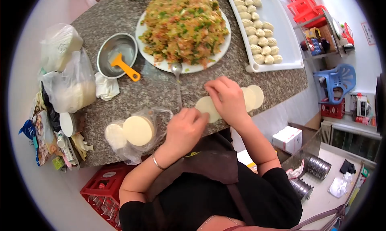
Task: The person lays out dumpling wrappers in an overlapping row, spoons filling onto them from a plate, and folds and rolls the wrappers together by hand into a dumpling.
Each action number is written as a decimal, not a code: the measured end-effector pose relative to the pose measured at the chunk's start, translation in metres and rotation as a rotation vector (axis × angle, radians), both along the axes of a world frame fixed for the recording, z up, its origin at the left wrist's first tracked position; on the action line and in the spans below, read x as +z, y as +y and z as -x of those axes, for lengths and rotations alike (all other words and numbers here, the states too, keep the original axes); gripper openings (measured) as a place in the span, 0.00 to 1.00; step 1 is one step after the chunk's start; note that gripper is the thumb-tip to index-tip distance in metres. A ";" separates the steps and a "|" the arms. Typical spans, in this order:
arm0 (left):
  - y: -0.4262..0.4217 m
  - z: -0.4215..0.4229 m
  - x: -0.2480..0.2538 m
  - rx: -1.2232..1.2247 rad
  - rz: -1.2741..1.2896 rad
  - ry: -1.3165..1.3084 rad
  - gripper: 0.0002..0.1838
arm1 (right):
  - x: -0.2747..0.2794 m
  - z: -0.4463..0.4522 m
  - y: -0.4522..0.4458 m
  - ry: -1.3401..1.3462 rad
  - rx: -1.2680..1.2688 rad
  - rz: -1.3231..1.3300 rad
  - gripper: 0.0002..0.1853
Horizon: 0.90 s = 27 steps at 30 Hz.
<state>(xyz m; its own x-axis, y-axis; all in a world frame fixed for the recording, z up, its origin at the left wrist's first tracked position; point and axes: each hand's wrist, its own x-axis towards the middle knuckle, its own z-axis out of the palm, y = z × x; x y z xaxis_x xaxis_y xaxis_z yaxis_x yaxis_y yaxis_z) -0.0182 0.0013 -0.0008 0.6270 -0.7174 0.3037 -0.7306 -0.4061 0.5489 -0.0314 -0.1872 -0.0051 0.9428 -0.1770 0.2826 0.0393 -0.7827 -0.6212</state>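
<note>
Speckled table (94,23), plate (223,46), tray (287,42), dough rounds (206,107)

Bright, fairly even light falls over my left hand (187,126) and right hand (230,99), with only soft shadows; I can't tell its source. Highlights glint on the metal bowl (105,54) at upper left, and the wall (364,11) at upper right nearly washes out. My black shirt (257,194), bottom centre, swallows detail. The lens bows the tabletop (100,17), darkness rounds off the corners, and small lettering at far right blurs.
</note>
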 end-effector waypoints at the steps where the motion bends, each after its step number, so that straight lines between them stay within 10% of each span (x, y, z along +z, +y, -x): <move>1: 0.002 0.000 0.000 0.010 -0.001 -0.014 0.13 | 0.004 -0.003 0.002 0.016 0.105 -0.030 0.07; 10: 0.031 0.007 0.010 0.120 0.239 0.080 0.11 | 0.007 -0.027 0.029 0.079 0.422 -0.166 0.11; 16: 0.038 -0.019 0.101 -0.137 0.116 0.195 0.15 | 0.016 -0.016 0.016 0.370 0.165 -0.948 0.15; 22: 0.016 -0.007 0.212 -0.241 -0.087 -0.075 0.06 | 0.027 0.000 -0.004 0.277 0.119 -0.329 0.18; 27: -0.029 0.011 0.212 -0.502 -0.067 -0.001 0.06 | 0.037 0.012 -0.022 0.038 0.043 -0.271 0.20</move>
